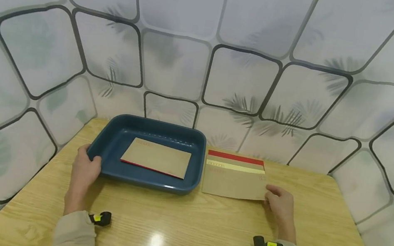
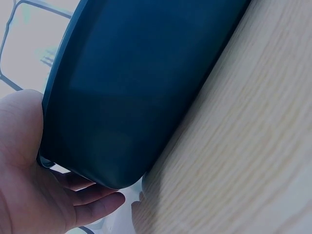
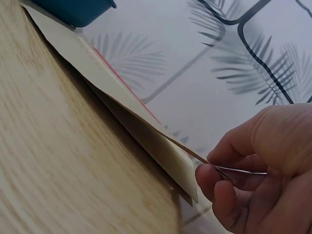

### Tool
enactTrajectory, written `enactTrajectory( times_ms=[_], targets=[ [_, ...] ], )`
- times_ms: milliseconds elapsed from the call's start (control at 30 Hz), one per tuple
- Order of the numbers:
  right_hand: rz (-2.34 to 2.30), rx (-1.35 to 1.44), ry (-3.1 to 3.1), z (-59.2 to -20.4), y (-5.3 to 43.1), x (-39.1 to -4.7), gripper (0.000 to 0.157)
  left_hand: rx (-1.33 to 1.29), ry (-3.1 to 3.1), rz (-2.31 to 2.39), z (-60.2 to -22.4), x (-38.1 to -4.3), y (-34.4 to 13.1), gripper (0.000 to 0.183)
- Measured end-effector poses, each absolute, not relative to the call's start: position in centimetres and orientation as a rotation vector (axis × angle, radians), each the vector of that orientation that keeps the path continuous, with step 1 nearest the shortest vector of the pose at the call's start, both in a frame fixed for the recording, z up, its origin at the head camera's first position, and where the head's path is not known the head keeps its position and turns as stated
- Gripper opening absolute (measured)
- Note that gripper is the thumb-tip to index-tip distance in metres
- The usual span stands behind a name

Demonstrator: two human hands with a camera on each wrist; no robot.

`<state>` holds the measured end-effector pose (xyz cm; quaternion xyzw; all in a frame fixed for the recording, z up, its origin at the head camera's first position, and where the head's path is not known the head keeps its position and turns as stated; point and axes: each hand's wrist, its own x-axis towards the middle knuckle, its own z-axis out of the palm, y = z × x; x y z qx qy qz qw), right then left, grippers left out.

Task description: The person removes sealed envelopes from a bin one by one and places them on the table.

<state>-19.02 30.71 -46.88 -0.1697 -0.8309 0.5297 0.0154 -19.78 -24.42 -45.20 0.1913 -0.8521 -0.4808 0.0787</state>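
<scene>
My left hand [image 1: 86, 167] grips the left end of a dark blue tray [image 1: 143, 182], thumb at the rim and fingers along its outer wall, as the left wrist view shows. Inside the tray lies a brown envelope [image 1: 158, 157] with a red edge showing beneath it. To the tray's right is a fanned stack: a red envelope [image 1: 235, 157] at the back, then tan and pale yellow ones, and a brown envelope [image 1: 234, 183] on top. My right hand [image 1: 279, 202] pinches that top envelope's right edge between thumb and fingers. In the right wrist view this edge is lifted off the envelopes below.
Everything rests on a light wooden table [image 1: 204, 233]. A patterned curtain-like backdrop [image 1: 175, 65] rises behind the table and along both sides. Each wrist carries a black strap device with a yellow label.
</scene>
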Motion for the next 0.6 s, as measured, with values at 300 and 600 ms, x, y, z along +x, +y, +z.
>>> enactTrajectory(
  times_ms=[300, 600],
  targets=[
    [1.588, -0.533, -2.652, -47.35, 30.56, -19.37, 0.049, 0.588, -2.558, -1.443, -44.97, -19.72, -24.36, 0.062],
    [1.422, -0.526, -2.749, -47.14, 30.59, -19.45, 0.05, 0.59, -2.561, -1.428, -45.06, -19.71, -24.36, 0.061]
  ],
)
